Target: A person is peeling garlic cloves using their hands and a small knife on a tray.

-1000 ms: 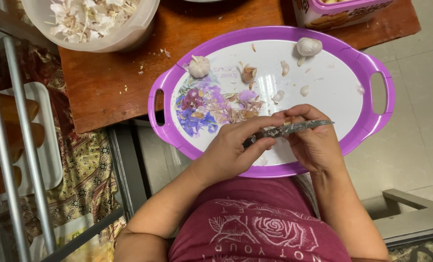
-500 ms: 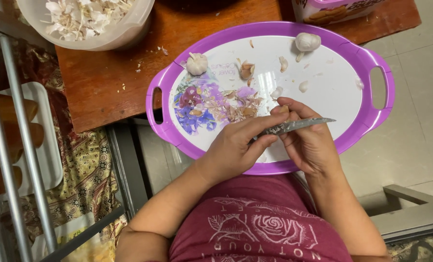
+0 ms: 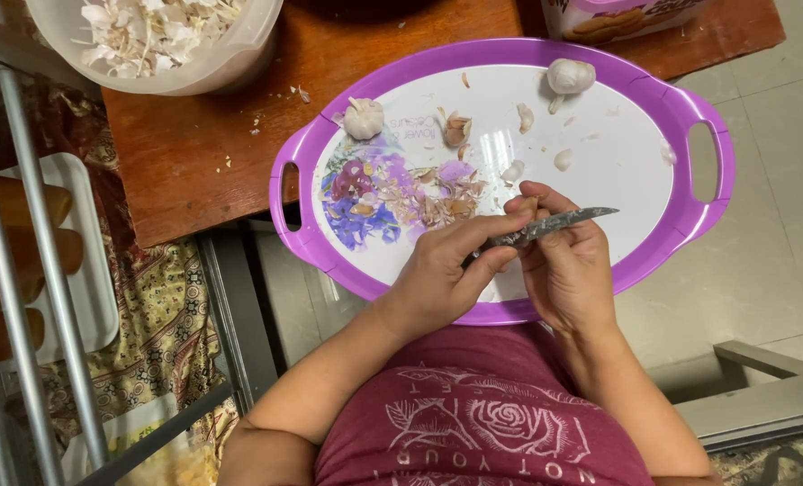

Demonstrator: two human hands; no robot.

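The wooden table (image 3: 194, 153) is carrying the purple-rimmed tray (image 3: 681, 99), garlic bulbs (image 3: 570, 76) sitting at its far side. Over the near rim, the left hand (image 3: 442, 274) is gripping a small knife (image 3: 554, 225), while the right hand (image 3: 568, 270) is pinching a garlic clove (image 3: 529, 205) against the blade.

A reddish wooden table (image 3: 194, 153) stands over pale floor tiles (image 3: 780, 207), beside metal bars (image 3: 23, 297).
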